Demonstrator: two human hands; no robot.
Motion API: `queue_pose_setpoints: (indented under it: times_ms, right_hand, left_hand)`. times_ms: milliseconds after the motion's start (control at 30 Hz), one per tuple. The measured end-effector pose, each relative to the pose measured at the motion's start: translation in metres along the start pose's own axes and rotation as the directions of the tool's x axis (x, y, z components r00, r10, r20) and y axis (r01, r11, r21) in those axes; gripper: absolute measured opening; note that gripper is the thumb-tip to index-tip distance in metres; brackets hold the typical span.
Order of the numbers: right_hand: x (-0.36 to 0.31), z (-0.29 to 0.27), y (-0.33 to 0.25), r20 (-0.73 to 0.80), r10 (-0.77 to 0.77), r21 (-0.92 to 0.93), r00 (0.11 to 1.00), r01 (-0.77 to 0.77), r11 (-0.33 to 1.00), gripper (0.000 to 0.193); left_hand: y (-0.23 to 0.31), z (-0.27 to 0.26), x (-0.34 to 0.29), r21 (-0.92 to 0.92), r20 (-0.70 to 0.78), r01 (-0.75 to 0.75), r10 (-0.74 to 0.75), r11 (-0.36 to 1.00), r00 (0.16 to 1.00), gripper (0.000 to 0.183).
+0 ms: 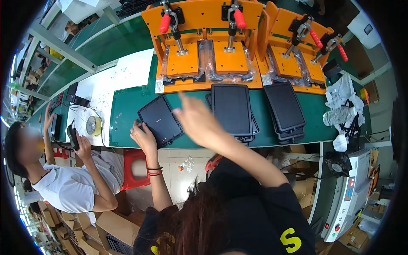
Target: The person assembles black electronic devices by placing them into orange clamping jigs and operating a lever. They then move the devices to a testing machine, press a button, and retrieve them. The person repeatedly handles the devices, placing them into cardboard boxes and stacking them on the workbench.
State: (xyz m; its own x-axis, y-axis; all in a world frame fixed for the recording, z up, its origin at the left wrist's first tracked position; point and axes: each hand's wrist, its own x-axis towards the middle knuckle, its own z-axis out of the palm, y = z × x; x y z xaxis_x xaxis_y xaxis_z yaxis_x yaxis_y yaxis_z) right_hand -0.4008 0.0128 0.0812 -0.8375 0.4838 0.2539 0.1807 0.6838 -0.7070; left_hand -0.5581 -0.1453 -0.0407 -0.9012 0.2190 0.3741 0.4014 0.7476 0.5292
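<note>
Gripping black panel (160,111), left hand (143,137) curled, right hand (199,122) part-open, hold unclear, printed label (159,86) on orange press (202,15)

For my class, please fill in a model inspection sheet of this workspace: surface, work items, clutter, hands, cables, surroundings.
Surface: green bench top, with white sheets toward the left.
Work items: one tilted black panel; to its right, a middle stack and a right stack of similar panels.
Clutter: clear plastic and black strips at the right end; clear scraps on the floor.
Left hand: on the panel's left edge.
Right hand: blurred, near the panel's right side; contact unclear.
Cables: thin wires, left end.
Surroundings: orange fixtures behind; seated co-worker, left.
</note>
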Motion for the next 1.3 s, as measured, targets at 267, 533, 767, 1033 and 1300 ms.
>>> queue_pose_setpoints:
  times_ms: [267, 533, 767, 1033, 1300]
  right_hand:
    - [0.002, 0.116, -0.009, 0.070, 0.237, 0.156, 0.969, -0.245, 0.957, 0.066]
    - [-0.043, -0.018, -0.004, -0.390, 0.040, 0.062, 0.920, -0.017, 0.998, 0.060]
    - [-0.074, -0.071, 0.058, -0.350, 0.417, 0.193, 0.838, -0.371, 0.908, 0.055]
    - [-0.085, -0.068, 0.116, -0.236, 0.666, 0.416, 0.708, -0.546, 0.727, 0.072]
    - [-0.059, -0.059, 0.156, 0.297, 0.732, 0.498, 0.614, -0.753, 0.430, 0.106]
  left_hand:
    - [0.007, -0.020, -0.011, -0.568, 0.086, 0.213, -0.200, 0.795, 0.976, 0.041]
    - [0.129, -0.040, -0.050, -0.868, 0.447, 0.394, 0.129, 0.303, 0.885, 0.054]
    - [0.199, 0.021, -0.066, -0.673, 0.573, 0.249, 0.279, 0.697, 0.770, 0.073]
    - [0.171, -0.001, -0.056, -0.587, 0.807, 0.721, 0.185, 0.368, 0.561, 0.082]
    - [0.217, -0.016, -0.040, -0.232, 0.950, 0.895, 0.286, 0.381, 0.125, 0.060]
